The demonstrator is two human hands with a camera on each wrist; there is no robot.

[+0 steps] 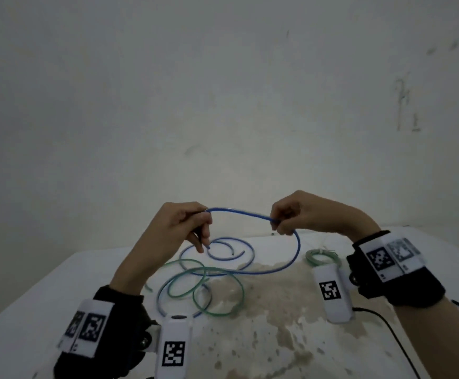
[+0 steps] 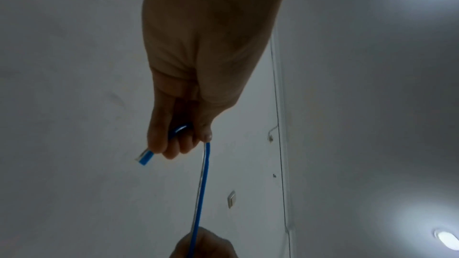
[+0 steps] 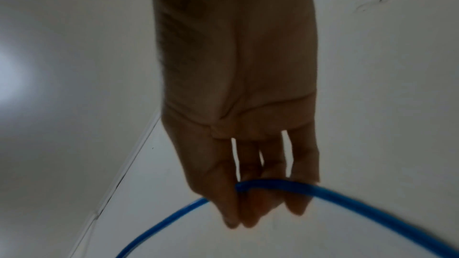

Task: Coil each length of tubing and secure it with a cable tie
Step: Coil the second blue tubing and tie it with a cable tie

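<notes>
A blue tube (image 1: 239, 213) arches in the air between both hands above the table. My left hand (image 1: 184, 222) grips it near one end, and the short cut end (image 2: 144, 157) sticks out below my curled fingers. My right hand (image 1: 285, 217) pinches the same blue tube (image 3: 298, 185) further along; from there it sweeps down in a wide loop to the table. Loose blue (image 1: 223, 255) and green (image 1: 209, 291) tubing lies tangled on the table under my hands. A small green coil (image 1: 322, 255) lies at the right, near my right wrist.
The white table (image 1: 45, 291) has a large brownish stain (image 1: 277, 296) in its middle. A black cable (image 1: 387, 329) runs along the right side. A plain wall stands behind the table.
</notes>
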